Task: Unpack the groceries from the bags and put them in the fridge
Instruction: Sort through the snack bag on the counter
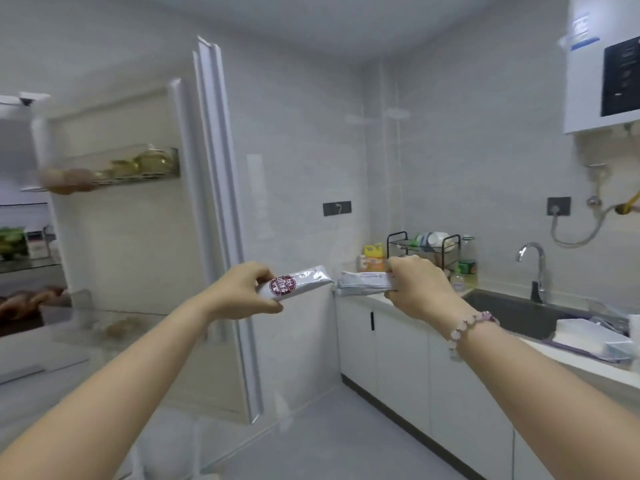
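At centre we see our left hand (pixel 242 294) gripping a red-labelled white packet (pixel 298 285), right hand (pixel 415 289) gripping a second white packet (pixel 363 285) beside it, open fridge door (pixel 138 254) left (eggs (pixel 65 180), jars (pixel 152 161) on its shelf (pixel 138 179)), sink (pixel 519 315) right

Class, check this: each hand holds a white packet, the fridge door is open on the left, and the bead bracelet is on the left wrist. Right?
No. The head view shows the bead bracelet on the right wrist. The rest stands: the left hand holds one white packet, the right hand the other packet, and the fridge door is open on the left.
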Available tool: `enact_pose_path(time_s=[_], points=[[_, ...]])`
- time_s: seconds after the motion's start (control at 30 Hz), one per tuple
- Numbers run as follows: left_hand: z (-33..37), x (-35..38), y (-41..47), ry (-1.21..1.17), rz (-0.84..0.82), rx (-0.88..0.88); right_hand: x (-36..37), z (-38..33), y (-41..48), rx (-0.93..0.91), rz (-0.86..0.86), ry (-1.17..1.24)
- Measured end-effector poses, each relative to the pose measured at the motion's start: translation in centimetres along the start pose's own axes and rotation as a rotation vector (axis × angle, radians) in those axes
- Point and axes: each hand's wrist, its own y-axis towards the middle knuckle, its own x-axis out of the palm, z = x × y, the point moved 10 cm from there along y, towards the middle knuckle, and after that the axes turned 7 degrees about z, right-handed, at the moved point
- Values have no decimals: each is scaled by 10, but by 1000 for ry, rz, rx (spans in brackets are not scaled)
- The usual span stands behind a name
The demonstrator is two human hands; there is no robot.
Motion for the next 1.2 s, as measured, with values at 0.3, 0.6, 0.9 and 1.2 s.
enact_pose_path(time_s=[0.3, 0.6, 0.9, 1.2], points=[[-145, -96, -37, 66, 93, -183, 26, -174, 39, -198, -7, 119], [-247, -153, -31, 189, 145, -214, 44, -285, 75, -239, 7, 187], [-324, -158, 0, 113, 86, -242, 67, -361, 100, -214, 36, 232], [-347, -86, 52, 44, -133, -251, 72, -387, 141, -201, 20, 370]])
